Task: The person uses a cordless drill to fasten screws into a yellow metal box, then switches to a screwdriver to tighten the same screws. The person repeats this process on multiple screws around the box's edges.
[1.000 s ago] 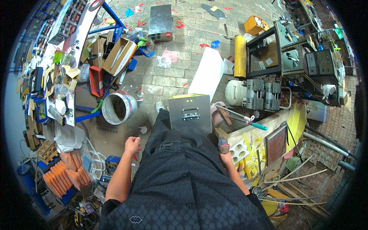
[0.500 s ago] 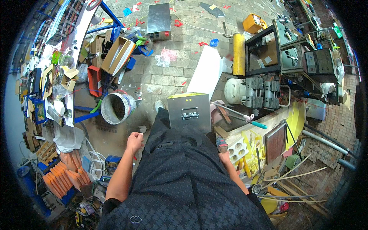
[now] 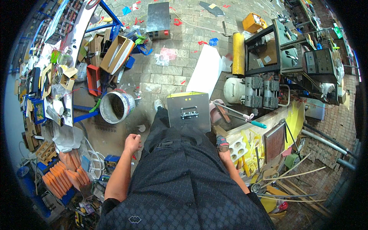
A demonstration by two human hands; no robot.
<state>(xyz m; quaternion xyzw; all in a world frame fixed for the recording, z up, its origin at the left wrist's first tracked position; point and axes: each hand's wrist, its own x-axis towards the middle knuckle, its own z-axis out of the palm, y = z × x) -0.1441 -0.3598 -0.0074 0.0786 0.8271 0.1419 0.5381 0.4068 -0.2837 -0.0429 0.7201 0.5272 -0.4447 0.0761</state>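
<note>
I stand looking down over my dark patterned shirt. My left hand (image 3: 132, 143) hangs at my side, its fingers curled into a loose fist with nothing in it. My right hand (image 3: 222, 145) sits at my right hip, closed on a small dark and red object that I cannot identify. In front of my legs stands a grey metal box (image 3: 188, 111) with a handle on its lid and a yellow back edge. One grey shoe (image 3: 158, 104) shows just left of the box.
A grey bucket (image 3: 115, 106) stands front left. Cardboard boxes (image 3: 116, 53) and a cluttered bench lie left. A white panel (image 3: 205, 74), a yellow cylinder (image 3: 238, 53), a compressor (image 3: 251, 91) and a black rack (image 3: 297, 53) of machines are right. Orange tiles (image 3: 57, 178) lie lower left.
The view has shifted slightly; the box and bucket sit a little higher in frame. My left hand has swung a little forward. My right hand keeps its grip.
</note>
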